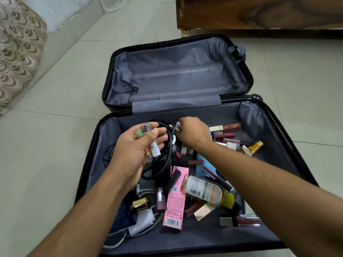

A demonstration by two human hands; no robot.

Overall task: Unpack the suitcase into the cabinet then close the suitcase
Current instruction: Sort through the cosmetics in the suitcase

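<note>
hands (133,151) clutching glossy cylindrical tubes (148,143) over soft-lined suitcase (204,229)

Pale tiled floor (55,93), wooden furniture (259,13)

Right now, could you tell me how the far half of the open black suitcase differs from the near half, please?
The far half of the suitcase shows only bare, wrinkled grey lining; the near half of the suitcase is littered with cosmetics, cables and a pink carton. Both hands work over the near half, the left hand gripping small tubes; none is over the far half. Both halves lie open on the tiled floor and share the grey lining.
</note>
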